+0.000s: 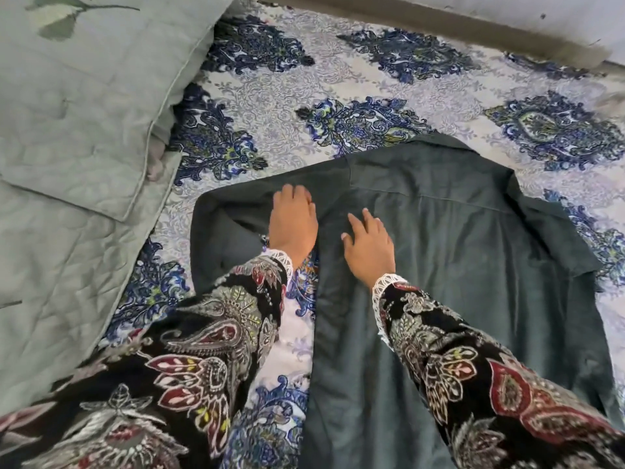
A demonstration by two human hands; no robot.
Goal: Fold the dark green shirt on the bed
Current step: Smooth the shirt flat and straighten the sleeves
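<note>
Head view is showing your two hands lying on the shirt (456, 265), which is lying back-up on the bed (338, 62), collar end toward the far side and hem running down toward you.

Your left hand (293, 222) is resting on the sleeve side, just where the left sleeve (220, 228) is bunching outward; the fingertips are curling down over the cloth at the shoulder line, but I cannot tell whether they are pinching a fold or only pressing. Your right hand (368, 243) is lying flat with fingers loosely spread on the back panel, holding nothing. That looks to me like anchoring: the right palm is pinning the body so the cloth is not sliding, while the left is sitting ready to bring the sleeve across. The right sleeve (571, 238) is lying spread outward on the sheet, not yet folded in, so by my reading the fold is only beginning.

A grey-green quilt (67, 164) is lying at the left of the bed, apart from the shirt, leaving the patterned sheet as your working surface.

No label, brand or writing is showing anywhere; the collar tag, if any, is facing away.
</note>
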